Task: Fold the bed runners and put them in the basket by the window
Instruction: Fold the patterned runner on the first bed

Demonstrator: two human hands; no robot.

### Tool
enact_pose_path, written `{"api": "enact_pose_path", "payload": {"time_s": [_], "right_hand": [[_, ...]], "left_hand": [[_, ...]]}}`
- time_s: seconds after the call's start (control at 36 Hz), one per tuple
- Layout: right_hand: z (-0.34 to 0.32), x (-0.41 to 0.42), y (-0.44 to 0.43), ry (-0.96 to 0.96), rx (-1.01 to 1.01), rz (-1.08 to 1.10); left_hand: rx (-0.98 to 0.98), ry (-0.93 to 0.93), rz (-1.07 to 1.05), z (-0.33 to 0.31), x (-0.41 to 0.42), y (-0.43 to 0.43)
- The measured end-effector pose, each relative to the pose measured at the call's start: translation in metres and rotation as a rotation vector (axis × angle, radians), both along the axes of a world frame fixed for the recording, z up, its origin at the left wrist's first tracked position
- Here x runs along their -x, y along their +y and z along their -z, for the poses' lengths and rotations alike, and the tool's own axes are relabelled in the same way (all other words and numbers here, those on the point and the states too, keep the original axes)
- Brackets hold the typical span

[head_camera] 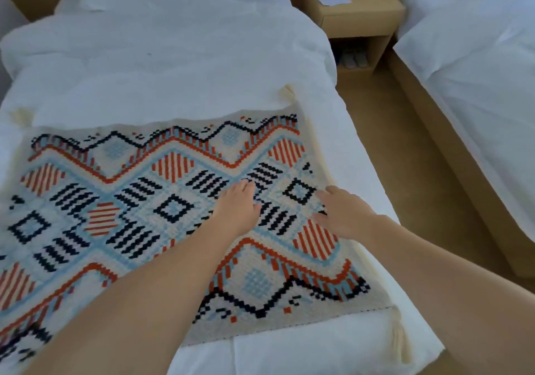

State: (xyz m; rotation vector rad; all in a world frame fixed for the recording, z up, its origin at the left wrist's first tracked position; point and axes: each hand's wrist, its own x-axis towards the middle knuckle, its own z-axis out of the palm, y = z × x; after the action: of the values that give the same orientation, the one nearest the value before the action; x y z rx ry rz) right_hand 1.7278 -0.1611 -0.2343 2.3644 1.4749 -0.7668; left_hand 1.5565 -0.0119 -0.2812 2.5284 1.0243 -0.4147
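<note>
A woven bed runner (121, 201) with orange, black and light-blue diamond patterns lies flat across the foot of a white bed (162, 65). Cream tassels hang at its corners. My left hand (236, 208) rests palm down on the runner near its right part, fingers spread. My right hand (346, 212) hovers or rests open over the runner's right edge, fingers apart. Neither hand grips the cloth. No basket or window is in view.
A wooden nightstand (359, 18) with a paper and a dark box stands between the beds. A second white bed (477, 65) is at the right. A tan floor strip (411, 189) runs between the two beds.
</note>
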Motion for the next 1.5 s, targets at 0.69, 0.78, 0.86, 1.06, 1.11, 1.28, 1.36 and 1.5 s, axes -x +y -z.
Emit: {"api": "enact_pose_path", "payload": {"time_s": [0.69, 0.78, 0.86, 1.06, 1.11, 1.28, 1.36, 1.5], "right_hand": [[0.289, -0.163, 0.244, -0.163, -0.227, -0.208], [0.289, -0.183, 0.283, -0.179, -0.206, -0.213], [0.286, -0.201, 0.315, -0.165, -0.221, -0.190], [0.265, -0.237, 0.369, -0.261, -0.308, -0.117], [0.255, -0.239, 0.379, -0.319, -0.318, -0.103], [0.239, -0.242, 0.378, -0.391, -0.257, -0.131], [0.237, -0.247, 0.365, -0.359, -0.252, -0.067], [0.225, -0.240, 0.322, -0.298, -0.312, -0.045]], "left_hand": [[-0.280, -0.057, -0.205, 0.297, -0.105, 0.115], [-0.270, -0.075, -0.205, 0.303, -0.103, 0.119], [-0.282, -0.102, -0.194, 0.309, -0.102, 0.121], [-0.282, -0.132, -0.161, 0.316, -0.100, 0.126], [-0.270, -0.134, -0.153, 0.316, -0.099, 0.126], [-0.273, -0.136, -0.157, 0.314, -0.099, 0.128], [-0.274, -0.138, -0.151, 0.312, -0.098, 0.127], [-0.287, -0.133, -0.167, 0.308, -0.099, 0.129]]}}
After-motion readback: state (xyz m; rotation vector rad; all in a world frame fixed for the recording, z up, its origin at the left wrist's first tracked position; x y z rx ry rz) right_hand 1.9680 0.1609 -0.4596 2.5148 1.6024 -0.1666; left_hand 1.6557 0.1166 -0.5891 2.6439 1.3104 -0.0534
